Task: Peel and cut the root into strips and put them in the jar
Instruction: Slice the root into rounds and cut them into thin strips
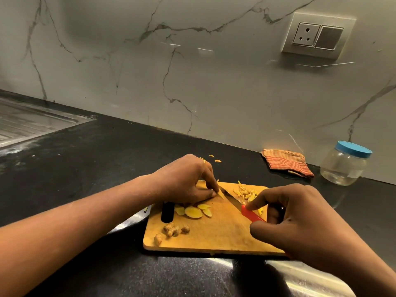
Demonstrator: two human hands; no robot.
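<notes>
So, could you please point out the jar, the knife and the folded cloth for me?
jar (342, 166): head view, on its clear body below the blue lid.
knife (251, 215): head view, on its red handle.
folded cloth (286, 162): head view, on its striped top face.

Our left hand (184, 179) reaches in from the near left, forearm bare, palm down, fingers curled, index fingertip and thumb pinched together. Our right hand (300, 219) comes in from the near right, fingers wrapped closed, index finger stretched forward and left.
</notes>
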